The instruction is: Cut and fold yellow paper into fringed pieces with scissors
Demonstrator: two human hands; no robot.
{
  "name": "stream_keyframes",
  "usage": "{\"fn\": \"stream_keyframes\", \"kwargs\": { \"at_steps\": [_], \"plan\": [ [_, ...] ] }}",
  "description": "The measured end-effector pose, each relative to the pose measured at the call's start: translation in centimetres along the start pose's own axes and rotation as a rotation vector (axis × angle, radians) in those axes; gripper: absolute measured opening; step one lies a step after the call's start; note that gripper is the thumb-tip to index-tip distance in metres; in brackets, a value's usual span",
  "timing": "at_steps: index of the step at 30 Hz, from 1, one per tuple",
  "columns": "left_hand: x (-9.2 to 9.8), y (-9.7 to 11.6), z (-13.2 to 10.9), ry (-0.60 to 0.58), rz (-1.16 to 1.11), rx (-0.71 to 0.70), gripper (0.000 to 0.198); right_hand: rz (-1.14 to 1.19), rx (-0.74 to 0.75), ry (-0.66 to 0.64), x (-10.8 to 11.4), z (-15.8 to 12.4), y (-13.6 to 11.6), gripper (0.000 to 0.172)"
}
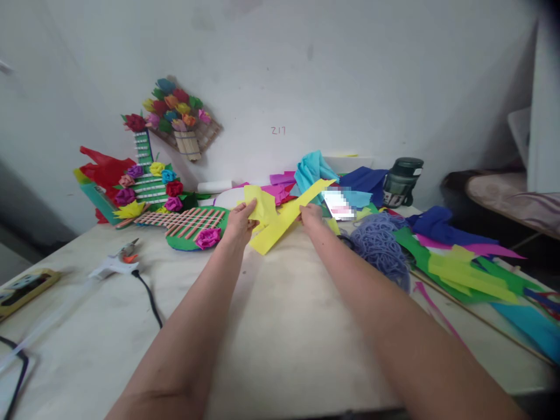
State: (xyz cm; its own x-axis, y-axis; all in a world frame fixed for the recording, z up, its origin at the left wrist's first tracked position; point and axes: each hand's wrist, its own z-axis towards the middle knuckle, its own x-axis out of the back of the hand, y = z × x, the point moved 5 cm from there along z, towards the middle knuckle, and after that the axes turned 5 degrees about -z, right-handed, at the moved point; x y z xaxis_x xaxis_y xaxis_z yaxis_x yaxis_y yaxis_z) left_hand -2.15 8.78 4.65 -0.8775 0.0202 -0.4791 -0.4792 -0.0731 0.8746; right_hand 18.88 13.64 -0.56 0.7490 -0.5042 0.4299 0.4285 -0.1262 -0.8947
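Yellow crepe paper [280, 220] is stretched between my two hands above the middle of the table. My left hand [241, 221] pinches its left part, with thumb and fingers closed on it. My right hand [311, 216] is closed at the right edge of a long diagonal strip of the same paper. Whether this is one piece or two overlapping pieces I cannot tell. Left of my left hand lies a green guitar-shaped craft [196, 227] with thin sticks and a magenta paper rose [208, 238]. A phone [339, 204] with a blurred screen lies just beyond my right hand.
A tangle of purple yarn [378, 242] and coloured paper sheets [468, 268] lie at right, beside a thin stick [481, 318]. A dark bottle [401, 182] stands behind. A glue gun [116, 263] with a black cord and a yellow power strip [28, 289] are at left.
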Motion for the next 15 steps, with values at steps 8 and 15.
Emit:
{"fn": "stream_keyframes", "kwargs": {
  "at_steps": [8,15],
  "plan": [
    [-1.5,0.4,-1.1,-0.101,-0.074,-0.007,0.026,0.17,-0.04,-0.025,1.9,-4.8,-0.4,0.019],
    [-0.9,-2.6,-2.1,-0.017,-0.208,0.06,0.027,0.03,0.104,0.162,4.2,-8.1,-0.4,0.015]
  ]
}}
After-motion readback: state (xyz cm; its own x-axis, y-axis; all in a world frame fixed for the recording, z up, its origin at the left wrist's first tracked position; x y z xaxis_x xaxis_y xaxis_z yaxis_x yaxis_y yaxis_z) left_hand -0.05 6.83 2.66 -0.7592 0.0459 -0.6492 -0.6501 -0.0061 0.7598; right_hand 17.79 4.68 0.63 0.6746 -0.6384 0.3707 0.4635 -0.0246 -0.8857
